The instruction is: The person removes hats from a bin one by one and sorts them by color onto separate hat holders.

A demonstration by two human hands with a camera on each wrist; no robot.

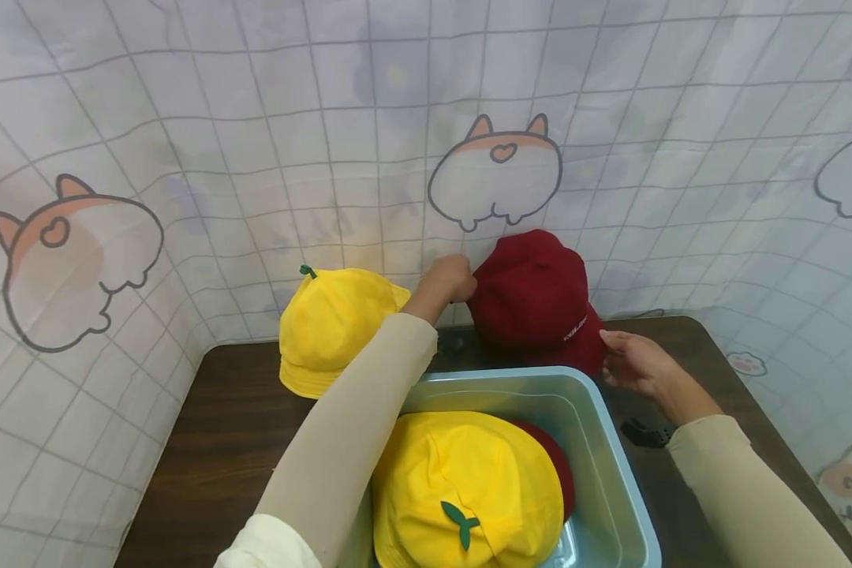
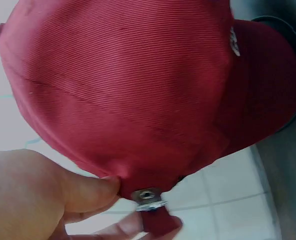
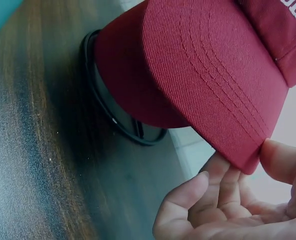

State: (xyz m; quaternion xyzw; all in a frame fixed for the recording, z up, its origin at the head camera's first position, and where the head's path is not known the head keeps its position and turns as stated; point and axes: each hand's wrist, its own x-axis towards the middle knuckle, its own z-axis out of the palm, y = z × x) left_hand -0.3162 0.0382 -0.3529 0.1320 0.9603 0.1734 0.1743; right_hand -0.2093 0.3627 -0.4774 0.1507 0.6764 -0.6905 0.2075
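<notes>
A dark red baseball cap (image 1: 528,292) is at the back of the table, its brim toward the right. My left hand (image 1: 447,278) pinches the cap's back edge between thumb and fingers, beside the metal strap buckle (image 2: 149,200) seen in the left wrist view. At the other side, my right hand (image 1: 639,363) pinches the brim (image 3: 213,85) near its corner, thumb on top and fingers beneath. Under the cap in the right wrist view, a black wire ring base (image 3: 112,117) shows on the tabletop. Whatever is inside the cap is hidden.
A light blue tub (image 1: 614,442) stands in front, holding a yellow hat (image 1: 483,465) with a green sprout, over a dark red cap (image 1: 557,465). Another yellow hat (image 1: 334,319) is at the back left. A patterned curtain (image 1: 270,142) hangs behind the brown table (image 1: 199,442).
</notes>
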